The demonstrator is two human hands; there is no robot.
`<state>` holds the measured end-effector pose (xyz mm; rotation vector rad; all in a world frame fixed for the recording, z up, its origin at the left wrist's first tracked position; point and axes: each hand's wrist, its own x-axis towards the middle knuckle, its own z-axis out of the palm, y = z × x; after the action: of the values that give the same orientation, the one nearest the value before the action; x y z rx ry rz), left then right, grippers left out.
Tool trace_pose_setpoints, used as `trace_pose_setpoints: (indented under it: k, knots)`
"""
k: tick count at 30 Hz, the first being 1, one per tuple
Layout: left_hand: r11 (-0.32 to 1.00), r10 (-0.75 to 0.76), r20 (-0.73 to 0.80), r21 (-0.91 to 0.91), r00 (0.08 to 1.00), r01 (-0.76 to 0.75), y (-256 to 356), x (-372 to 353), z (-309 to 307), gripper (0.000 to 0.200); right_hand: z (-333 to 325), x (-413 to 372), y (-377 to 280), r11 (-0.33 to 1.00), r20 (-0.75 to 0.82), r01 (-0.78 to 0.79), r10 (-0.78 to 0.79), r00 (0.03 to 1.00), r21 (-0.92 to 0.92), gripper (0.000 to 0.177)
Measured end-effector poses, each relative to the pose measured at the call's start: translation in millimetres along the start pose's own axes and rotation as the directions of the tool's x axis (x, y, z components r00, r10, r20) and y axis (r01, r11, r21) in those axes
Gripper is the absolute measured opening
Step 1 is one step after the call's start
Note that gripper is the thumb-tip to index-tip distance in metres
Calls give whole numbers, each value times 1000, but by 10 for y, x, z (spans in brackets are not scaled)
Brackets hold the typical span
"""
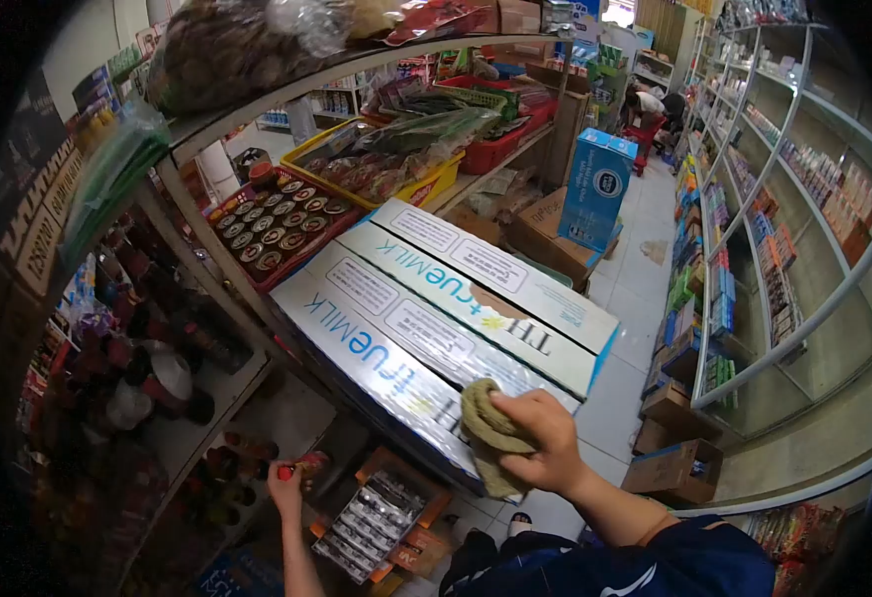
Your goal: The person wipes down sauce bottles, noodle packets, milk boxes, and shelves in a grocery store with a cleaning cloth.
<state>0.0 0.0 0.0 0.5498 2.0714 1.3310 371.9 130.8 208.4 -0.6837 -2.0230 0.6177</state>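
My right hand is closed around a folded olive-green cloth. The cloth is at the near right corner of two white and blue milk cartons lying side by side, printed "TH true MILK". Lower down on the left, my left hand has its fingers closed on a small bottle with a red cap. More small bottles stand on the low shelf beside it. Just to the right of that hand sits an open box of silver-wrapped packs.
Behind the milk cartons are a red tray of round-lidded jars and a yellow basket. A tall blue carton stands on brown boxes. Glass-fronted shelves line the right side; farther down the aisle another person bends low.
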Motion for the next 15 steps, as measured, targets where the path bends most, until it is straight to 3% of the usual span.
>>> trace_pose_setpoints:
  k: [2, 3, 5, 6, 7, 8, 11, 13, 15]
  knots:
    - [974, 195, 41, -128, 980, -189, 275, -268, -116, 14, 216, 104, 31, 996, -13, 90, -90, 996, 0, 57]
    - [968, 221, 18, -125, 975, -217, 548, -770, 18, 14, -112, -30, 25, 993, -30, 118, -117, 993, 15, 57]
    - [888, 460, 71, -7, 885, -461, 963, -1337, -24, 16, -202, -92, 26, 972, -35, 144, -140, 990, 184, 55]
    - [820, 557, 102, 87, 824, -565, 1332, -1706, -6, 18, -268, -168, 0, 965, 39, 36, -47, 998, 259, 53]
    - [766, 617, 155, 107, 772, -634, 1568, -1985, -25, 18, -316, -226, -50, 959, 46, 44, -59, 997, 279, 53]
    - [711, 672, 190, 103, 716, -695, 1738, -2221, -42, 18, -353, -286, -115, 937, -21, 78, -75, 997, 340, 53]
    - [457, 834, 232, 218, 500, -862, 2045, -2769, -19, 13, -490, -507, -285, 882, -105, 214, -187, 977, 420, 54]
    - [361, 881, 230, 238, 413, -902, 2251, -3112, 168, 11, -533, -716, -378, 766, 15, 133, -183, 983, 629, 54]
    - [322, 903, 187, 302, 387, -897, 2252, -3360, 415, 13, -544, -924, -448, 794, 104, 167, -277, 955, 585, 54]
